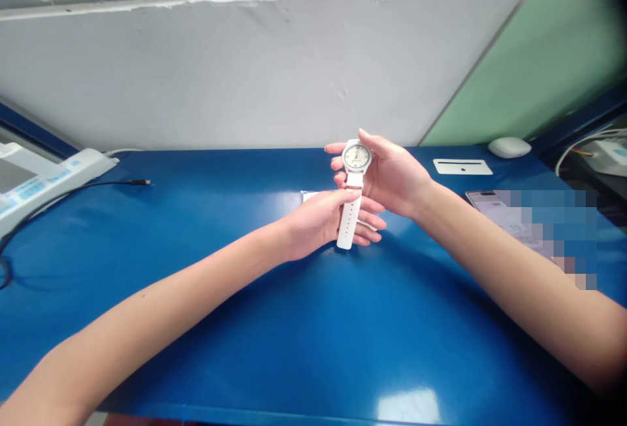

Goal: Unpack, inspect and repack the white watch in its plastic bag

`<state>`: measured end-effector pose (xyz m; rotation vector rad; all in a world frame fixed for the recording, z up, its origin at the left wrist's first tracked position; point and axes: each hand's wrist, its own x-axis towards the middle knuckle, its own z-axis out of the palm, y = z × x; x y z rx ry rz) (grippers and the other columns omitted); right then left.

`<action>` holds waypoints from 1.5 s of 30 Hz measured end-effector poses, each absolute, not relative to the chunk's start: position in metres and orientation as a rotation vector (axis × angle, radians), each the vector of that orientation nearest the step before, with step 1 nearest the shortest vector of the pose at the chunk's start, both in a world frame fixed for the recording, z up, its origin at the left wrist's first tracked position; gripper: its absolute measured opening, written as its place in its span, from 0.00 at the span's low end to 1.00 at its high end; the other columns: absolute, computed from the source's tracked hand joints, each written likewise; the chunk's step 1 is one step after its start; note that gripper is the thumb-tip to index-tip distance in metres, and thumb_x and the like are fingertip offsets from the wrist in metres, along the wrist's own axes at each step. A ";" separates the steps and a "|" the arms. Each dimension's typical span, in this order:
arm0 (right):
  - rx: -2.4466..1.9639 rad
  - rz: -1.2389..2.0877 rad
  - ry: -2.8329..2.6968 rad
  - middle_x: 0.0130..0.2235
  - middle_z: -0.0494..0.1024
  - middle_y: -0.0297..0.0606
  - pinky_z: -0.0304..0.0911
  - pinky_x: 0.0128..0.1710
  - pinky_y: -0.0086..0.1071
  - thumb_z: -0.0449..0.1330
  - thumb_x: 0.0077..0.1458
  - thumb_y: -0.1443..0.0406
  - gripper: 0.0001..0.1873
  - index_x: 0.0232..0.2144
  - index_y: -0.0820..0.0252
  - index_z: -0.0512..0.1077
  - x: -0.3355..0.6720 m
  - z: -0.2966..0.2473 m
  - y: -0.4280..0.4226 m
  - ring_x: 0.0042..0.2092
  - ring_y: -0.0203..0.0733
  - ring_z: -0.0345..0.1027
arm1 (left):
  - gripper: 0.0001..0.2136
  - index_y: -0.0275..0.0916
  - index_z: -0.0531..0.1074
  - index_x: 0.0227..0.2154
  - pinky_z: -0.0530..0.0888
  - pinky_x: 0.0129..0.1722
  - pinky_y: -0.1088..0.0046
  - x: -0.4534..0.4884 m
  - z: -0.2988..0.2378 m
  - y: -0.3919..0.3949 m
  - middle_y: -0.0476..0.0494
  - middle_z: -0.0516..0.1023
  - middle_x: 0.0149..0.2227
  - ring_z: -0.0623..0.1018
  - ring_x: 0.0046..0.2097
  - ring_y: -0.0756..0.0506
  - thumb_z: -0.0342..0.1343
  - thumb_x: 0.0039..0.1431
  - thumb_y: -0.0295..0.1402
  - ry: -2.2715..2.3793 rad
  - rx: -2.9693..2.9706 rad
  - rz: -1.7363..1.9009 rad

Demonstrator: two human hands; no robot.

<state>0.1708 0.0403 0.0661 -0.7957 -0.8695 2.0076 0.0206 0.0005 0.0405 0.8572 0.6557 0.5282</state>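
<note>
A white wristwatch with a round pale dial hangs between my two hands, above the far middle of the blue table. My right hand is closed around the watch case, thumb at its upper edge and fingers behind it. Lower down, my left hand pinches the white strap with the thumb on top and the fingers spread beneath. The holed strap end dangles below that thumb. Behind my left hand, a small pale flat item lies on the table, mostly hidden.
A white power strip and a black cable lie on the left of the blue table. To the right are a white card, a white rounded case and a phone, partly blurred out. A grey panel stands behind.
</note>
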 end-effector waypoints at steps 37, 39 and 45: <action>-0.898 1.967 -0.857 0.28 0.77 0.39 0.69 0.30 0.31 0.50 0.65 0.58 0.18 0.39 0.65 0.74 0.171 0.063 0.041 0.28 0.39 0.72 | 0.12 0.30 0.75 0.38 0.74 0.41 0.64 0.020 0.041 0.001 0.35 0.77 0.37 0.79 0.36 0.44 0.52 0.62 0.35 0.651 0.856 0.526; -0.898 1.962 -0.857 0.28 0.77 0.39 0.69 0.30 0.31 0.50 0.65 0.58 0.17 0.39 0.65 0.74 0.172 0.063 0.041 0.28 0.39 0.72 | 0.12 0.30 0.74 0.38 0.74 0.40 0.65 0.020 0.043 0.001 0.35 0.77 0.38 0.79 0.36 0.44 0.52 0.63 0.34 0.653 0.862 0.524; -0.878 1.964 -0.857 0.28 0.77 0.38 0.69 0.31 0.32 0.52 0.64 0.58 0.17 0.40 0.65 0.75 0.173 0.062 0.042 0.28 0.39 0.72 | 0.12 0.29 0.73 0.42 0.76 0.35 0.68 0.018 0.045 0.000 0.34 0.77 0.39 0.80 0.35 0.45 0.49 0.66 0.33 0.671 0.866 0.493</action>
